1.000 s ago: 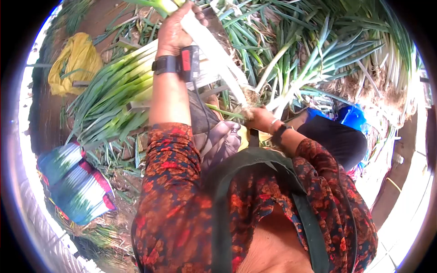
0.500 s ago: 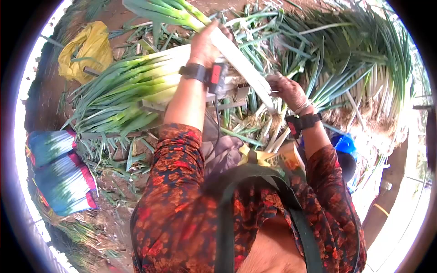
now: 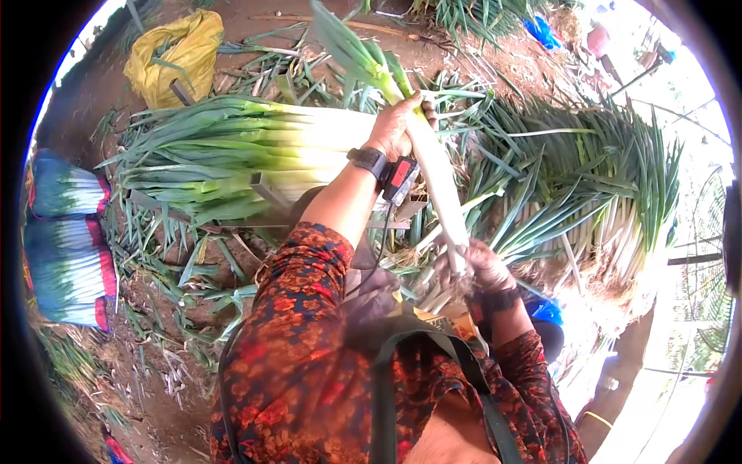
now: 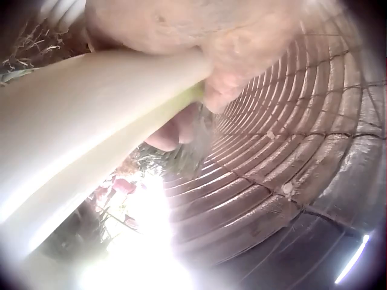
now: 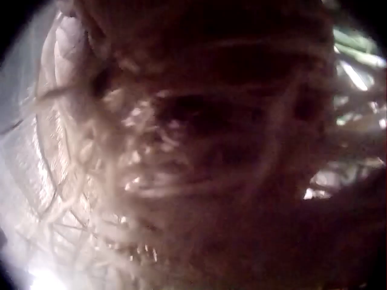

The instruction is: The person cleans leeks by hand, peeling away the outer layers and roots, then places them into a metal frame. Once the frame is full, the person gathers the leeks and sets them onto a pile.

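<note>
Leek slants across, leaves toward eleven o'clock, root end toward five; my left hand grips it just below the leaves, probably bearing its length, while my right hand pinches low, seemingly steadying it.

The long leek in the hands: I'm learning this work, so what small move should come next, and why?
Probably a light rub or tug by the right hand at the leek's root end. That hand is already closed around it, with stringy roots hanging there, while the left hand steadies the stalk near the greens.
</note>
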A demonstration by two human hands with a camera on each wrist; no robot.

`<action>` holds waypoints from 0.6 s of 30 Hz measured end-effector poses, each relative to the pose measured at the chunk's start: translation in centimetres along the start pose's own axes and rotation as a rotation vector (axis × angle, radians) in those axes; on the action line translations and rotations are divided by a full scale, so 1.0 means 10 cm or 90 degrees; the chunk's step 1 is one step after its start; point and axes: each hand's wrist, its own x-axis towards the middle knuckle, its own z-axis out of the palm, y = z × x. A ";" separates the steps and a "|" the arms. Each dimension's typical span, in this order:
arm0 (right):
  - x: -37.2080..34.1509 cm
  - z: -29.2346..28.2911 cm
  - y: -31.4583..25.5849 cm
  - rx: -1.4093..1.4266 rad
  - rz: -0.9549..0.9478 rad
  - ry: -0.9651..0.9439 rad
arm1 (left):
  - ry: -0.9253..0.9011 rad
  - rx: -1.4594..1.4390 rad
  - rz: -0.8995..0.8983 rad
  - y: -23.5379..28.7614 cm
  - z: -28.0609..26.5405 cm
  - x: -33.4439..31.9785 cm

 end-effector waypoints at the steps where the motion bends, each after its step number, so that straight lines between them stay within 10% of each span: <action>1: -0.02 -0.01 0.09 0.020 0.031 -0.033 | -0.011 0.039 0.009 0.00 0.01 -0.03; 6: -0.07 0.13 0.16 -0.225 0.050 0.053 | -0.031 0.122 0.005 0.11 0.15 -0.22; 10: 0.01 -0.14 0.19 -1.135 -0.160 0.342 | 0.088 0.211 0.036 0.18 0.14 -0.39; 14: 0.01 -0.20 0.15 -1.149 -0.191 0.472 | 0.265 0.201 0.069 0.09 -0.10 -0.34; 18: 0.01 0.06 -0.13 -1.155 -0.223 0.384 | 0.133 0.066 0.135 0.35 -0.04 -0.49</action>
